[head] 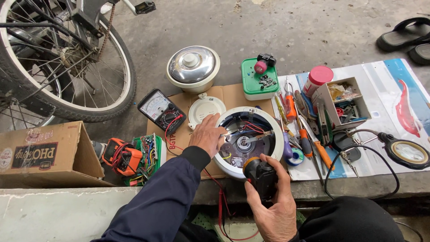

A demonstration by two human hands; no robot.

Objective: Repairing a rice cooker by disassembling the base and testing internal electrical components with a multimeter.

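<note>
Multimeter (161, 110) left of open cooker base (249, 140) — screwdrivers (304, 134) right.

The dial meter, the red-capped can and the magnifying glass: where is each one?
Dial meter (161, 109), head view, on its black face below the scale.
Red-capped can (319, 75), head view, on its cap.
Magnifying glass (408, 152), head view, on its lens.

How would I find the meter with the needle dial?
Start at the big bicycle wheel. Just right of it, on the brown cardboard, lies the black meter. Unlike the round white lid beside it, it is boxy, with a pale dial and a red wire.
</note>
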